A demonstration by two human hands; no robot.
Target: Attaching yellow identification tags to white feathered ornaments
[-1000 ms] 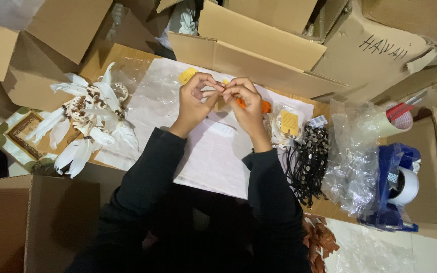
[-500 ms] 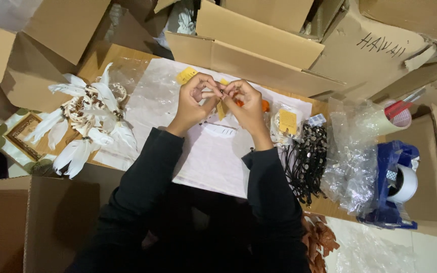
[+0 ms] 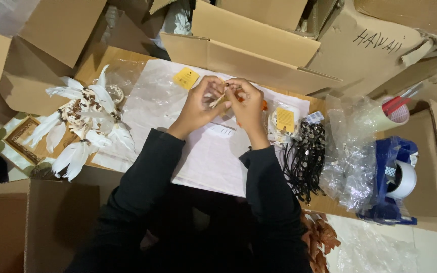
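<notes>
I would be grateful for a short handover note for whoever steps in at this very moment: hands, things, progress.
Left hand and right hand: raised together over the white sheet, both pinching one small pale piece; something orange shows behind the right hand, too hidden to tell.
Things: white feather pieces piled to the left; black cords to the right, beside clear bags and a blue tape dispenser. Yellow tag lies on the sheet.
Done: feather pile looks assembled.
Left: the piece in hand; the cords lie untouched.

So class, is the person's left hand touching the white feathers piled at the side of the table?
Apart. The head view shows the left hand raised mid-table, bare plastic sheet between it and the white feathers.
</notes>
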